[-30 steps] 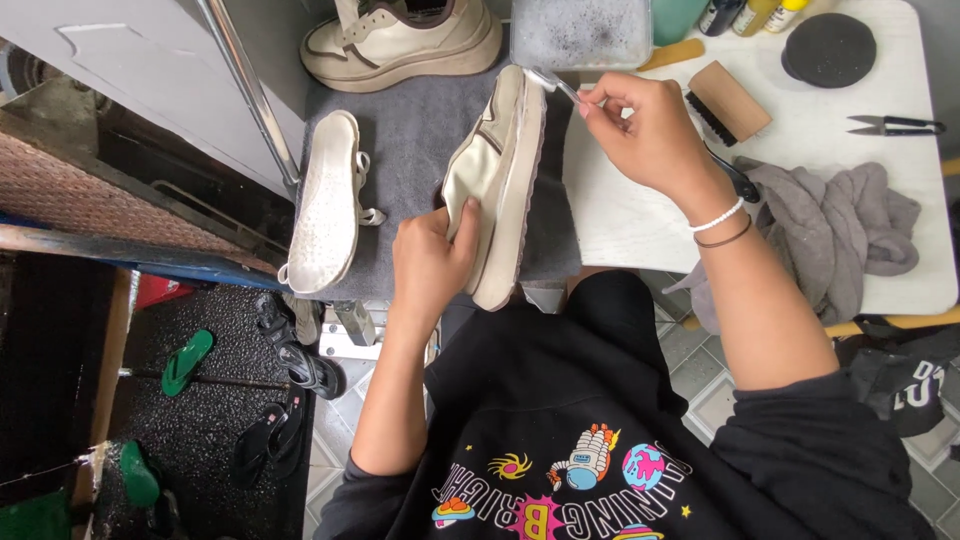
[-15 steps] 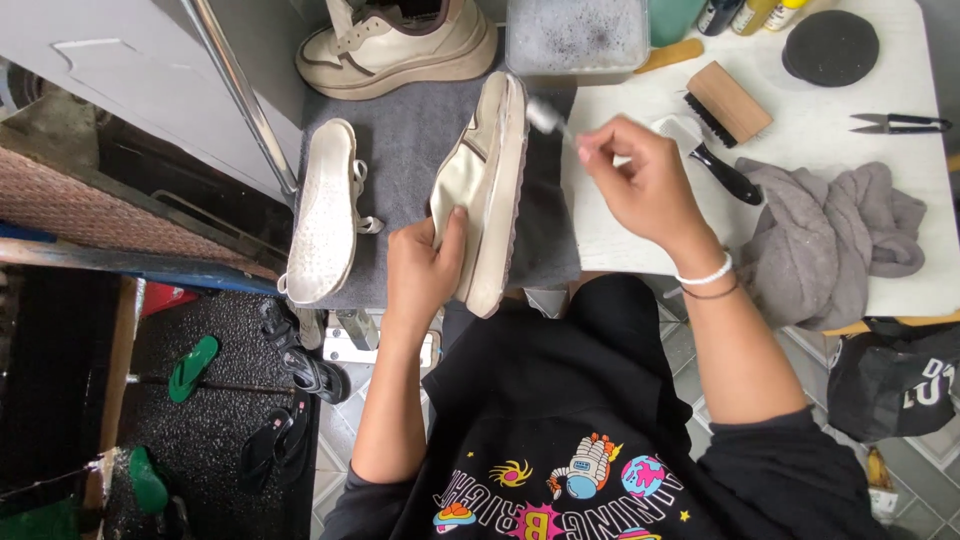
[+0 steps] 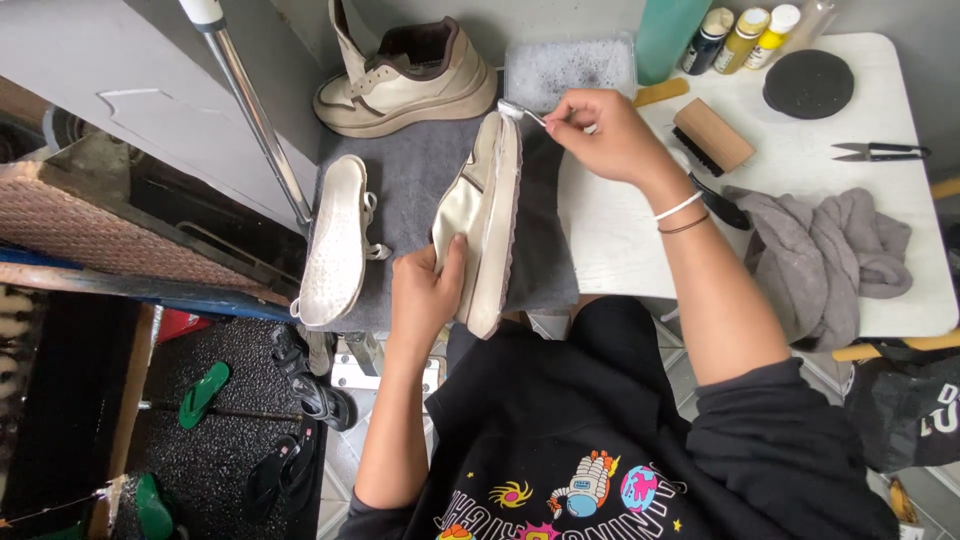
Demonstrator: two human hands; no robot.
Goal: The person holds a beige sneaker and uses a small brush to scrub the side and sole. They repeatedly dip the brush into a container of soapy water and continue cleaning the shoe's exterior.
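A cream shoe (image 3: pixel 484 215) lies on its side on a grey towel (image 3: pixel 415 175), sole edge facing right. My left hand (image 3: pixel 425 290) grips its heel end and steadies it. My right hand (image 3: pixel 600 135) pinches a small toothbrush (image 3: pixel 520 112), whose white bristle head touches the toe end of the shoe. Left of the shoe lies a pale insole (image 3: pixel 335 240) with a strap. The second cream shoe (image 3: pixel 405 80) stands upright at the back of the towel.
On the white table (image 3: pixel 620 240) are a wooden brush (image 3: pixel 712 135), a crumpled grey cloth (image 3: pixel 830 250), scissors (image 3: pixel 880 152), a black round lid (image 3: pixel 808 83), bottles (image 3: pixel 745 35) and a foamy tray (image 3: pixel 570 68). A metal pole (image 3: pixel 255 115) slants at left. Sandals lie on the floor below.
My right hand carried the toothbrush from the table side up to the shoe's toe end. The left hand kept its hold on the shoe.
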